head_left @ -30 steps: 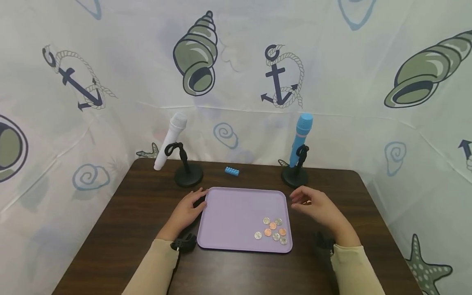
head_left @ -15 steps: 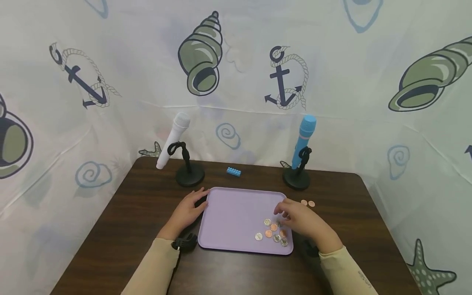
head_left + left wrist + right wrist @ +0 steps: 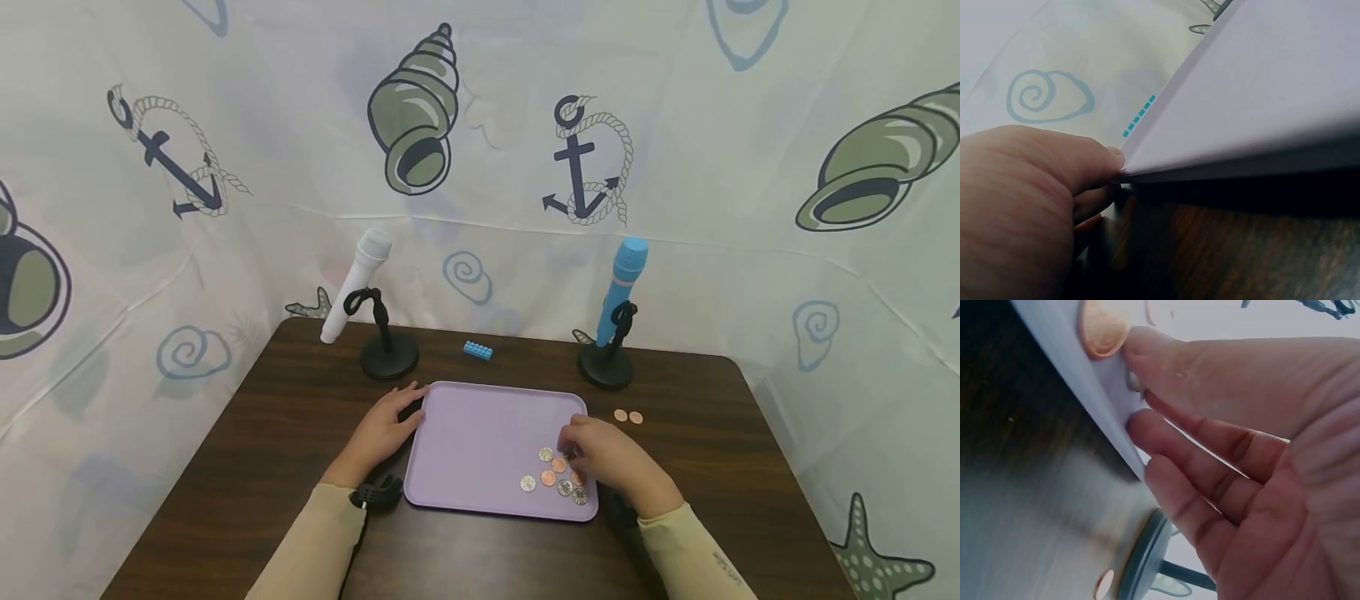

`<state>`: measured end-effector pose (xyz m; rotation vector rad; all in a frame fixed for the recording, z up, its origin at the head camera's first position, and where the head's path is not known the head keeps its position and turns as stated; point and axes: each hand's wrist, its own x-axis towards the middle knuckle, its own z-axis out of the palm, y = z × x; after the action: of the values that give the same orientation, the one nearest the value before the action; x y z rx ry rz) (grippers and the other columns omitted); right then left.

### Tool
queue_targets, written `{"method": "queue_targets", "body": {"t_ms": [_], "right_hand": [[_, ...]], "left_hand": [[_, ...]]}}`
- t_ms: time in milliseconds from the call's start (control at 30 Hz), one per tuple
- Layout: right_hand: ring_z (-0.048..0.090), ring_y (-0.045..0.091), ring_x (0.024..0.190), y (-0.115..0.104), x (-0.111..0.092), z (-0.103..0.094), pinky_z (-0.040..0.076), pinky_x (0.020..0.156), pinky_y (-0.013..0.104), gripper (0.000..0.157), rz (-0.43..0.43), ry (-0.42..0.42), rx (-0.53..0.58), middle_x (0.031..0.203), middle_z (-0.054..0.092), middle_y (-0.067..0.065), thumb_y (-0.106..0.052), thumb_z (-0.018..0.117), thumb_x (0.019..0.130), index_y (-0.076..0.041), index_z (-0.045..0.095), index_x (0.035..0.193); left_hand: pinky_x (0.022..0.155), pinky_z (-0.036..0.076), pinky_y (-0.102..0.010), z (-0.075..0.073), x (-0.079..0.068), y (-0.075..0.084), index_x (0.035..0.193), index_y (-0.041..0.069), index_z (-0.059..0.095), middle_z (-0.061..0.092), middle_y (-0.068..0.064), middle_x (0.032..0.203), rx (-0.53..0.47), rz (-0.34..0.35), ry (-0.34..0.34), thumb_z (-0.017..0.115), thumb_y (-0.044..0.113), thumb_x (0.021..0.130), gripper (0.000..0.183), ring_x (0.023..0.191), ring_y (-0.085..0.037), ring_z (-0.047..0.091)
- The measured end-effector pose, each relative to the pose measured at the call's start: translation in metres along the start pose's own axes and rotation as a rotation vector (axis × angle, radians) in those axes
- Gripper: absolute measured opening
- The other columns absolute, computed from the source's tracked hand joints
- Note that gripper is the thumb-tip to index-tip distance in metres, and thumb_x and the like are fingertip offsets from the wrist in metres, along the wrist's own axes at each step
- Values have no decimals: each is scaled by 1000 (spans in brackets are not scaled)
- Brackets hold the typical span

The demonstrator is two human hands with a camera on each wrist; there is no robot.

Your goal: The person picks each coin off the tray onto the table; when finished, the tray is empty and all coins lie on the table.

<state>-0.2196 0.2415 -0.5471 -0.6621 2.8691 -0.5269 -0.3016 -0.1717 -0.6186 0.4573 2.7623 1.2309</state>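
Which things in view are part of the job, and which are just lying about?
In the job, it seems:
purple tray, touched by the left hand
coins on it, right hand among them
two copper coins off the tray, probably

Lying about:
white microphone, white microphone's stand
blue microphone, blue microphone's stand
blue brick

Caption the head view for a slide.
Left hand at the edge of a lilac tray, right hand at its coins, two copper coins on the table alongside.
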Motion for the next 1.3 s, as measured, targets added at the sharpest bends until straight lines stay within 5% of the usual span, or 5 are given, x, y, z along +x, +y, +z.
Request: {"method": "queue_targets", "body": {"t_ms": [333, 633, 1300], "right_hand": [[56, 14, 85, -2, 1, 4, 56, 78, 37, 23, -20, 40, -94, 91, 60, -2, 4, 88, 83, -14, 74, 89], [55, 16, 91, -8, 3, 8, 54, 85, 42, 25, 101, 21, -68, 93, 63, -2, -2, 89, 86, -15, 71, 96], [52, 19, 85, -8, 12, 14, 48, 86, 44, 23, 212, 23, -217, 82, 60, -4, -20, 93, 87, -19, 70, 81]], "left_hand": [[130, 25, -74, -2, -2, 2, 159, 21, 58, 47, -14, 172, -7, 0, -1, 68, 31, 108, 53, 164, -50, 32], [130, 24, -74, -1, -3, 0, 160, 24, 58, 45, -12, 173, -4, -16, -7, 67, 33, 109, 53, 164, -50, 31], [130, 24, -74, -1, -2, 0, 161, 26, 57, 44, -10, 174, 3, -18, -13, 67, 34, 109, 53, 165, -50, 30]]}}
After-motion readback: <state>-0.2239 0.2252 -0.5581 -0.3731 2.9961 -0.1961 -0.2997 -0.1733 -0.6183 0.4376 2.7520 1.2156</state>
